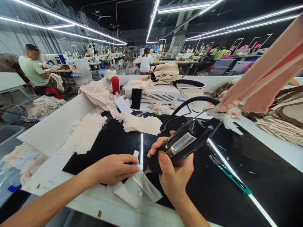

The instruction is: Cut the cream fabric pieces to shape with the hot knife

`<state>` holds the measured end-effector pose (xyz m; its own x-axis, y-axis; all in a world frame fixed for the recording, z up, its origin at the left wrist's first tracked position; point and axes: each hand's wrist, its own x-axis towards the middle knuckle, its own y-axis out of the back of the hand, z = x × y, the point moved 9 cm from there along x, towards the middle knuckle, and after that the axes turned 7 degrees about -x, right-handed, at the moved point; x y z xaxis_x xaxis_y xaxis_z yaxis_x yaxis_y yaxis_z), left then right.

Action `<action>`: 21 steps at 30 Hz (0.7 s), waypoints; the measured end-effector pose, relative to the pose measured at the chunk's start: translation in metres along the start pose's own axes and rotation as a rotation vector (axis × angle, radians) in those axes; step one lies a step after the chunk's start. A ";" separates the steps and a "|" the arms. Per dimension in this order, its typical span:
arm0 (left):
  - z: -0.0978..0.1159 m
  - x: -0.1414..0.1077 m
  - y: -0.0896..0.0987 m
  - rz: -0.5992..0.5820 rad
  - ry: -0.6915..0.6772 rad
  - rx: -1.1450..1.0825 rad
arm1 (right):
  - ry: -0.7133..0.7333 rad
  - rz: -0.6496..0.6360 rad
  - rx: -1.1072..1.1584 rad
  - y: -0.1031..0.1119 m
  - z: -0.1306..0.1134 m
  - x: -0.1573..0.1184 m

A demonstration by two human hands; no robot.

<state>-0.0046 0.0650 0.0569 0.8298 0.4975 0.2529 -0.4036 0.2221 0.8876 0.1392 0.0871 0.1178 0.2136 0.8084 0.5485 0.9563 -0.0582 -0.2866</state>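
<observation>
My right hand (176, 171) is wrapped round a black handheld power tool (187, 142) with a silver plate on its side. The tool tilts down to the left, and its small metal tip meets the edge of some pale fabric pieces (139, 186). With fingers pressed together, my left hand (118, 167) lies on the left part of those pieces, at the front edge of the black mat (113, 145). A cable and a pink cloth strip (262, 75) run up from the back of the tool.
Pale fabric piles (82, 132) lie left and a cut stack (142, 123) behind. A teal cutter (233, 176) rests right. Farther back are a phone (136, 98), red bottle (115, 85) and white slotted box (153, 91). A seated person (34, 71) is at far left.
</observation>
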 end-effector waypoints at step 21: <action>0.006 -0.002 -0.013 -0.007 -0.023 0.155 | 0.018 -0.006 -0.018 -0.005 0.005 0.006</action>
<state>0.0016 0.0559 0.0474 0.8419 0.4763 0.2537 -0.3351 0.0929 0.9376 0.1352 0.0952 0.1185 0.2115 0.7982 0.5640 0.9609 -0.0644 -0.2692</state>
